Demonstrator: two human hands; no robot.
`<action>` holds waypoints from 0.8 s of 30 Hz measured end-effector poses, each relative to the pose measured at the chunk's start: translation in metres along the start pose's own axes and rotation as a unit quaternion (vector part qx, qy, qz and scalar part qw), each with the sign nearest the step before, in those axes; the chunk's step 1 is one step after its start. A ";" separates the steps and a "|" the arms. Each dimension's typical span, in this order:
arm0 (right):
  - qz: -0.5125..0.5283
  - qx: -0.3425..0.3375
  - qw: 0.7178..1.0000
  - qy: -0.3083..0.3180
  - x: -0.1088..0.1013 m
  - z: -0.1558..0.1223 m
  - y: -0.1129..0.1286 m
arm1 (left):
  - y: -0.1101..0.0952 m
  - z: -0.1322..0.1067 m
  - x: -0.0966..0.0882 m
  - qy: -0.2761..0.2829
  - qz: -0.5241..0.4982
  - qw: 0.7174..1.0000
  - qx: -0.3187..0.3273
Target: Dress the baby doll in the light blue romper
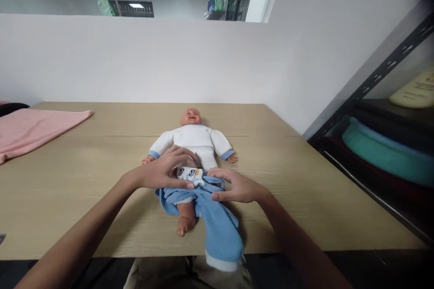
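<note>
A baby doll lies on its back on the wooden table, head away from me, wearing a white top with blue cuffs. Blue overalls with a cartoon face on a white bib are bunched around its legs. One bare foot pokes out of a leg opening; the other trouser leg hangs over the table's near edge, its foot hidden. My left hand curls over the bib side, thumb on the cloth and some fingertips hidden. With my right hand I pinch the overalls at the opposite side, near a strap.
A pink cloth lies at the table's left. On the right stands a dark metal rack holding a teal basin and a pale yellow bottle. A white wall runs behind the wooden table.
</note>
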State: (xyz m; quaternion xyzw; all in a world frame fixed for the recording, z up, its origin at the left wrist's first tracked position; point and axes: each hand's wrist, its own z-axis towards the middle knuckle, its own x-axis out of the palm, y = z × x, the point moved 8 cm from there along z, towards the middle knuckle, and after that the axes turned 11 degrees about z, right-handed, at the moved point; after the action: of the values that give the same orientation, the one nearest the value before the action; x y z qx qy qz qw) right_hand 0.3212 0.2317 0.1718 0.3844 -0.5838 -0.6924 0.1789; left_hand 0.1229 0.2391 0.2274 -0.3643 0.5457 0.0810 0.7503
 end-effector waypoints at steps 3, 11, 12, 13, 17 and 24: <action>0.071 0.009 0.997 -0.012 -0.002 -0.005 -0.005 | -0.018 0.033 0.012 0.125 -0.024 0.990 0.057; 0.151 0.064 0.986 0.020 -0.006 -0.019 -0.011 | 0.008 0.062 0.042 0.175 -0.198 0.964 0.018; 0.118 0.075 0.989 0.039 -0.005 -0.021 -0.010 | 0.009 0.061 0.045 0.179 -0.212 0.961 0.010; 0.092 0.085 0.990 0.056 -0.004 -0.022 -0.010 | 0.009 0.060 0.048 0.188 -0.224 0.956 0.006; 0.093 0.054 0.992 0.072 -0.003 -0.021 -0.007 | -0.002 0.056 0.058 0.234 -0.262 0.935 0.038; 0.109 -0.038 0.984 -0.134 -0.028 -0.011 -0.007 | 0.005 0.060 0.063 0.201 -0.294 0.932 0.061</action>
State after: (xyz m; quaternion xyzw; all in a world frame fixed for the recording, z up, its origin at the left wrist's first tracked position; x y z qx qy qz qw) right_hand 0.3491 0.2456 0.1744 0.2155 -0.6139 -0.7358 0.1879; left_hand 0.1903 0.2635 0.1785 -0.4704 0.5575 -0.2520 0.6359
